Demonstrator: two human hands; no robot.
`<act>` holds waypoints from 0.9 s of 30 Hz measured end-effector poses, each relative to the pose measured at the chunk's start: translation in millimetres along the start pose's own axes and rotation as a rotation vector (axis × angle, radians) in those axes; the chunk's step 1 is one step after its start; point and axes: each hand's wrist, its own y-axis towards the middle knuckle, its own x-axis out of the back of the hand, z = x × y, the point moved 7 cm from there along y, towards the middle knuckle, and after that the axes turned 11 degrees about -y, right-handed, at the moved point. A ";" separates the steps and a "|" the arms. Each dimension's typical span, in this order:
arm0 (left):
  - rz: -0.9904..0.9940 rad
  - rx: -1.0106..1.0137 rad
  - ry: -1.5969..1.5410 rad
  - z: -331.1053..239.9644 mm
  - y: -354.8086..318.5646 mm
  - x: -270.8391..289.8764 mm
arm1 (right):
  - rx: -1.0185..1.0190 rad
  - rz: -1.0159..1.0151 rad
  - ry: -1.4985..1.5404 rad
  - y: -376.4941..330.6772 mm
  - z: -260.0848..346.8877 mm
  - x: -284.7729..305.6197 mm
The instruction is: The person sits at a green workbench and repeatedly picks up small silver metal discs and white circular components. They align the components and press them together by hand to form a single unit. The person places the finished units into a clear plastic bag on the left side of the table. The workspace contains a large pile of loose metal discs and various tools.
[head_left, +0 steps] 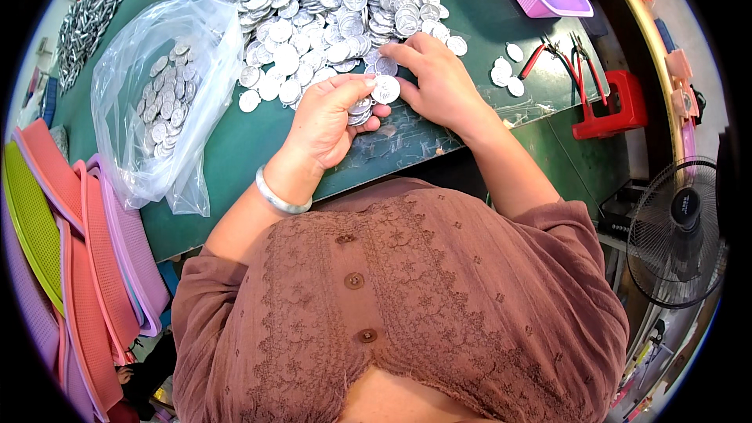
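left hand (pixel 333 117) closed on one silvery disc (pixel 385 89) at thumb tip, several more discs (pixel 360 115) gathered beneath, just above the near edge of the green counter (pixel 270 141). right hand (pixel 439 82) with thumb and forefinger apart, thumb beside the pinched disc. progress, by my reading: early. smaller lot (pixel 167 110) lies in the clear bag (pixel 117 82); few discs (pixel 501 77) sit apart, rightward; big heap (pixel 337 16) remains.

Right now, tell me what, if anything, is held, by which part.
Left hand: a silver disc, by its left edge, plus more discs below. Right hand: cannot tell whether it grips anything.
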 end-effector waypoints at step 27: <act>0.005 -0.036 -0.001 -2.2 3.3 3.5 | -0.178 -0.015 0.354 -8.7 -23.4 3.9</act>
